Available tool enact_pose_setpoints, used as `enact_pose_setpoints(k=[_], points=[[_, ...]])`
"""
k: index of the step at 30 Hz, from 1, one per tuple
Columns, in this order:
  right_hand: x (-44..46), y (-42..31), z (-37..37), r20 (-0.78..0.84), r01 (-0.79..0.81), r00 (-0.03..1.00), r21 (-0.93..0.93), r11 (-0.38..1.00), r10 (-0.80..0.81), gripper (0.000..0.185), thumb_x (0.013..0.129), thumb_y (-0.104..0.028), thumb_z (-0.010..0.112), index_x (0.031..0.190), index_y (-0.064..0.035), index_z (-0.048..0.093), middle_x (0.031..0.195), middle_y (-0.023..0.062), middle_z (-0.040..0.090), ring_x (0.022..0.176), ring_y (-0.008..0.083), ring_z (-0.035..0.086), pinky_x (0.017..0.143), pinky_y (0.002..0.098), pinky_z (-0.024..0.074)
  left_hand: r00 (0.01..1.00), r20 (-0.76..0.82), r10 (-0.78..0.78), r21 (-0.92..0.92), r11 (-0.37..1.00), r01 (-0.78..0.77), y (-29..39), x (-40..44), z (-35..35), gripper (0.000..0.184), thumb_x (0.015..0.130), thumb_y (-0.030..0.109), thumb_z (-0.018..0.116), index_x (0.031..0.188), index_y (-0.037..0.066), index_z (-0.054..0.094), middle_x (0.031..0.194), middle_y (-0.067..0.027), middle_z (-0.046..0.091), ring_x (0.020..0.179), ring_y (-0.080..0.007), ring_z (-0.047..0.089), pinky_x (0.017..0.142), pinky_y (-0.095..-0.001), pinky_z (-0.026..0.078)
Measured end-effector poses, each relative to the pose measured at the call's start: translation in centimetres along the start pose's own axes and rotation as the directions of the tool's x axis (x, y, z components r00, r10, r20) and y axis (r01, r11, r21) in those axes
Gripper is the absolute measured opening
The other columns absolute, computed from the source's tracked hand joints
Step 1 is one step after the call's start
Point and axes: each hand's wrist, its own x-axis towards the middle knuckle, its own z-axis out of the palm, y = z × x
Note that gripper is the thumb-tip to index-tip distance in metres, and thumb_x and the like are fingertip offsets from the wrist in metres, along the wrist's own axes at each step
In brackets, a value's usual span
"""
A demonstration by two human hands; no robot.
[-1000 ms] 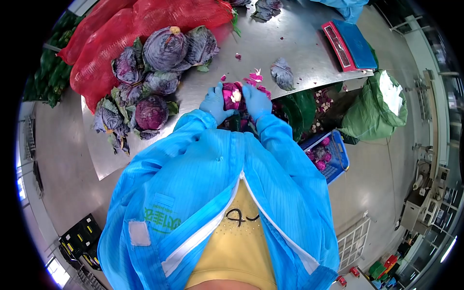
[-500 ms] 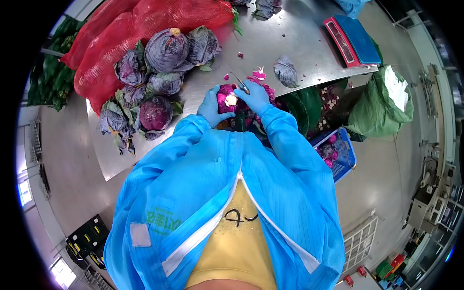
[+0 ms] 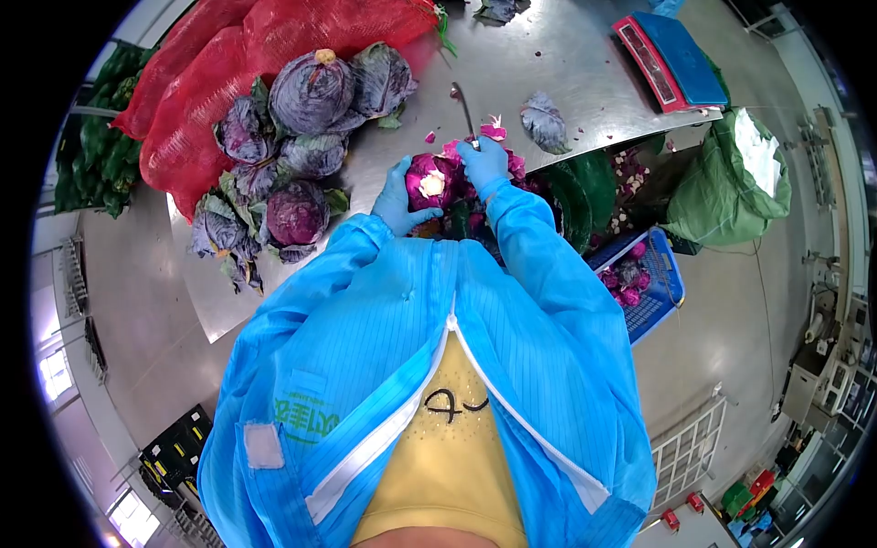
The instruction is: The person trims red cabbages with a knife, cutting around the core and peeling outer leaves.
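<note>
My left hand (image 3: 396, 203), in a blue glove, is closed around the left side of a red cabbage (image 3: 431, 183). The cabbage's pale cut stem faces up. In my blue-gloved right hand (image 3: 485, 165) is a knife (image 3: 468, 117), its thin dark blade pointing away from me over the table. That hand is just right of the cabbage, and its grip on the handle is partly hidden. Purple leaf scraps (image 3: 494, 129) lie just beyond the right hand. Dark shapes below the cabbage are hard to make out.
Red cabbages with outer leaves (image 3: 312, 91) and red mesh sacks (image 3: 260, 59) cover the left of the metal table (image 3: 425, 91). A loose leaf (image 3: 545, 123) and a blue-and-red box-like thing (image 3: 681, 59) lie right. Beside the table are a blue basket (image 3: 660, 294) and green sack (image 3: 722, 196).
My right hand has moved off the cabbage top to the right. The knife blade has swung to point farther away. More of the cabbage's cut stem shows, still in my left hand.
</note>
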Motion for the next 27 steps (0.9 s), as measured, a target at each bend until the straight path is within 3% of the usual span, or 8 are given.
enact_pose_setpoints(k=[1, 3, 6, 13, 17, 21, 23, 27], points=[[-0.1, -0.1, -0.2, 0.001, -0.001, 1.000, 0.000, 1.000, 0.001, 0.025, 0.078, -0.027, 0.061, 0.079, -0.0020, 0.059, 0.068, 0.0128, 0.061, 0.059, 0.0253, 0.060, 0.056, 0.0372, 0.0470, 1.000, 0.000, -0.001, 0.000, 1.000, 0.001, -0.1, -0.2, -0.1, 0.113, 0.059, 0.036, 0.084, 0.136, -0.004, 0.012, 0.129, -0.0241, 0.032, 0.120, -0.0357, 0.039, 0.103, -0.0372, 0.033], [-0.2, -0.6, -1.4, 0.021, -0.329, 0.919, 0.592, 0.736, 0.393, 0.017, 0.079, -0.022, 0.062, 0.077, -0.0062, 0.056, 0.060, 0.0060, 0.056, 0.050, 0.0173, 0.055, 0.044, 0.0315, 0.0433, 1.000, -0.004, -0.010, -0.171, 0.985, 0.009, -0.1, -0.6, -0.5, 0.112, 0.060, 0.033, 0.084, 0.137, -0.003, 0.010, 0.129, -0.0236, 0.034, 0.119, -0.0343, 0.042, 0.101, -0.0369, 0.036], [-0.7, -0.7, -2.7, 0.069, -0.318, 0.943, 0.477, 0.820, 0.325, 0.015, 0.081, -0.020, 0.063, 0.080, -0.0082, 0.053, 0.060, 0.0021, 0.053, 0.045, 0.0122, 0.049, 0.039, 0.0263, 0.0381, 0.993, -0.064, 0.101, -0.186, 0.976, -0.111, -1.0, -0.6, -0.1, 0.111, 0.062, 0.030, 0.084, 0.137, -0.001, 0.008, 0.130, -0.0227, 0.036, 0.119, -0.0328, 0.044, 0.101, -0.0366, 0.037], [-3.6, 1.1, -3.6, -0.017, -0.215, 0.967, 0.488, 0.846, 0.255, 0.017, 0.082, -0.021, 0.064, 0.082, -0.0052, 0.057, 0.064, 0.0026, 0.056, 0.049, 0.0114, 0.052, 0.041, 0.0257, 0.0397, 0.980, -0.045, -0.196, -0.380, 0.910, 0.164, -1.8, -0.1, -1.0, 0.096, 0.067, 0.029, 0.080, 0.134, 0.004, 0.016, 0.126, -0.0188, 0.042, 0.116, -0.0274, 0.046, 0.099, -0.0367, 0.039], [-5.0, 3.5, -5.3, -0.166, -0.283, 0.897, 0.495, 0.821, 0.409, 0.016, 0.083, -0.020, 0.063, 0.087, -0.0062, 0.057, 0.066, 0.0031, 0.057, 0.048, 0.0107, 0.049, 0.041, 0.0253, 0.0394, 0.876, 0.094, -0.472, -0.918, 0.300, 0.260, -1.2, 0.5, -1.9, 0.070, 0.081, 0.028, 0.069, 0.133, 0.005, 0.028, 0.127, -0.0145, 0.044, 0.116, -0.0264, 0.047, 0.098, -0.0403, 0.040], [-5.0, 2.9, -7.0, -0.308, -0.290, 0.874, 0.291, 0.912, 0.376, 0.030, 0.081, -0.026, 0.066, 0.097, -0.0011, 0.060, 0.076, 0.0080, 0.061, 0.062, 0.0161, 0.060, 0.053, 0.0300, 0.0480, 0.875, 0.216, -0.433, -0.975, -0.143, 0.170, -2.5, 0.8, -1.5, 0.067, 0.083, 0.032, 0.065, 0.134, 0.005, 0.032, 0.130, -0.0131, 0.044, 0.119, -0.0269, 0.046, 0.102, -0.0410, 0.037], [-4.8, 2.2, -6.7, -0.599, 0.129, 0.779, -0.138, 0.982, -0.186, 0.039, 0.079, -0.029, 0.068, 0.107, -0.0031, 0.060, 0.093, 0.0132, 0.058, 0.083, 0.0225, 0.060, 0.074, 0.0326, 0.0488, 0.894, 0.140, -0.425, -0.986, 0.025, 0.167, -1.5, 1.5, -1.6, 0.066, 0.083, 0.032, 0.065, 0.133, 0.005, 0.033, 0.129, -0.0128, 0.045, 0.118, -0.0256, 0.046, 0.102, -0.0396, 0.037], [-6.0, -1.7, -5.5, -0.499, 0.238, 0.800, -0.244, 0.940, -0.332, 0.038, 0.077, -0.028, 0.069, 0.109, -0.0092, 0.061, 0.100, 0.0124, 0.055, 0.094, 0.0235, 0.057, 0.082, 0.0329, 0.0456, 0.918, 0.039, -0.394, -0.834, 0.493, 0.247, -1.0, 2.3, -1.8, 0.071, 0.075, 0.032, 0.074, 0.128, 0.004, 0.036, 0.122, -0.0114, 0.049, 0.111, -0.0216, 0.049, 0.097, -0.0351, 0.040]])
